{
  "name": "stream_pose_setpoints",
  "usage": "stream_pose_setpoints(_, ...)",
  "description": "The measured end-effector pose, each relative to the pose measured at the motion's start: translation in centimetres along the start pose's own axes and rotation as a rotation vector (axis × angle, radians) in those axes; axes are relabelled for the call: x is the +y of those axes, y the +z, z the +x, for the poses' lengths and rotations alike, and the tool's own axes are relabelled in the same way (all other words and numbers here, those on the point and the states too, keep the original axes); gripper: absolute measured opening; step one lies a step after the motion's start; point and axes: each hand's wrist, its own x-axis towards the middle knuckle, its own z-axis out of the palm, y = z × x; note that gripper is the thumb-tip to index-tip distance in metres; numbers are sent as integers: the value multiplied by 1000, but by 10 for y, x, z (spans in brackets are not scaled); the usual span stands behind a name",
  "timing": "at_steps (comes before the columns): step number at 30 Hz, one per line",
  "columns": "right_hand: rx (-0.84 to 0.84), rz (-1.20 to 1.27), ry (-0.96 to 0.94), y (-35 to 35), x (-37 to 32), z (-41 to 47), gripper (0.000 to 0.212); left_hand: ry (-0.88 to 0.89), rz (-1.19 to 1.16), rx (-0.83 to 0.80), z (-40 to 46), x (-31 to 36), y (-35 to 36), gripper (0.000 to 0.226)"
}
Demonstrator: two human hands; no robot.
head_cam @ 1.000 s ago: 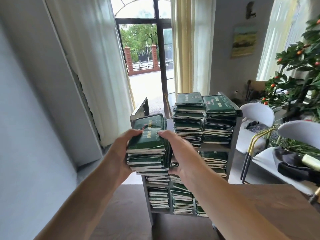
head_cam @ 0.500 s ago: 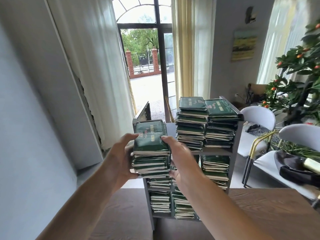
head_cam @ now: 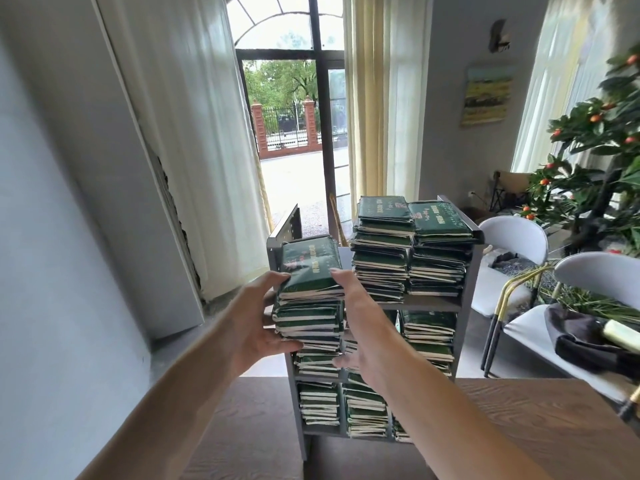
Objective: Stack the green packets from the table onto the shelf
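I hold a thick stack of green packets (head_cam: 310, 292) between both hands in front of the grey shelf (head_cam: 468, 271), level with the left end of its top. My left hand (head_cam: 258, 323) grips the stack's left side, thumb under it. My right hand (head_cam: 360, 327) grips the right side, fingers up along the edge. Two tall piles of green packets (head_cam: 408, 251) stand on the shelf top at centre and right. More packets (head_cam: 427, 336) fill the lower compartments.
A brown wooden table (head_cam: 540, 420) spans the foreground before the shelf. White chairs (head_cam: 512, 240) and a plant with orange fruit (head_cam: 595, 140) stand at the right. A dark cloth bundle (head_cam: 585, 341) lies on the nearer chair. Wall and curtain lie to the left.
Both hands have carried the stack forward and slightly up toward the left end of the shelf top. The grip is the same.
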Motion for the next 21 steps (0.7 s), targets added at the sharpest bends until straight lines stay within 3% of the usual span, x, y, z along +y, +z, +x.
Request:
stream_pose_setpoints(3,-10,-41,4,-1,1,-4,31,22,-49,21,0,1,1,50)
stream_pose_setpoints(9,-16,13,-33,8,-3,0,41,75,-179,31,-7,1,9,43)
stream_pose_setpoints(15,25,53,-74,14,-5,12,35,84,76,160,-21,-8,9,26)
stream_pose_setpoints(21,73,102,-103,21,-3,21,36,202,91,103,-18,-7,16,30)
